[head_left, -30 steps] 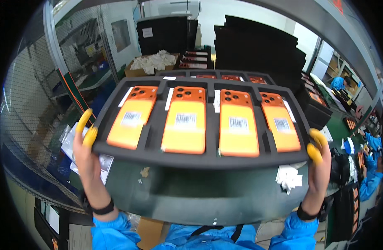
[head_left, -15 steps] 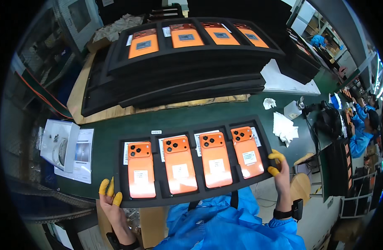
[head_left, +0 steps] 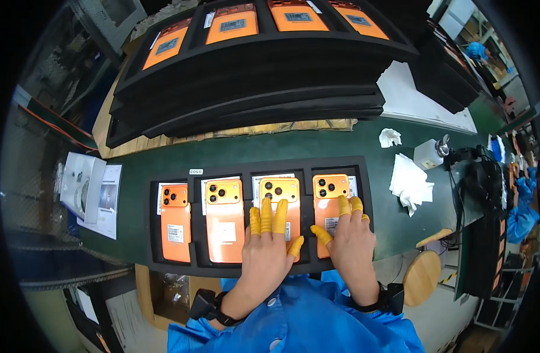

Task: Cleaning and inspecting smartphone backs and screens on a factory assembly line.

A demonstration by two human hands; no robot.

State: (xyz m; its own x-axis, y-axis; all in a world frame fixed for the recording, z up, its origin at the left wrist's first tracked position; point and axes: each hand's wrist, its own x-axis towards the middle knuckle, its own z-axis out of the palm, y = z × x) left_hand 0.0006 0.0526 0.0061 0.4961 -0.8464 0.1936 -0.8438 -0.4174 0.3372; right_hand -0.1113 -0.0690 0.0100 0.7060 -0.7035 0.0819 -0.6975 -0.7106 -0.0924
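A black foam tray [head_left: 199, 271] lies at the near edge of the green bench, with several orange phones in its slots, backs up, each showing a camera block and a white label. My left hand [head_left: 270, 244] rests over the third phone from the left [head_left: 280, 187], yellow-capped fingers stretched out on its back and thumb apart. Over the rightmost phone [head_left: 330, 183], my right hand [head_left: 350, 247] has its capped fingers on the back and its thumb near the left edge. Both palms hide the lower parts of these phones. The two left phones [head_left: 175, 219] are untouched.
Behind the tray rises a stack of black foam trays [head_left: 252, 70] with orange phones on top. White wipes [head_left: 410, 182], a pump bottle [head_left: 430, 154] and black cables lie right. A clear plastic box [head_left: 83, 185] sits on printed sheets left. A round wooden stool [head_left: 423, 275] stands below.
Both hands have left the tray's outer sides and come inward over the two right phones. The tray has shifted slightly left in view and settled on the bench. My view has tilted lower.
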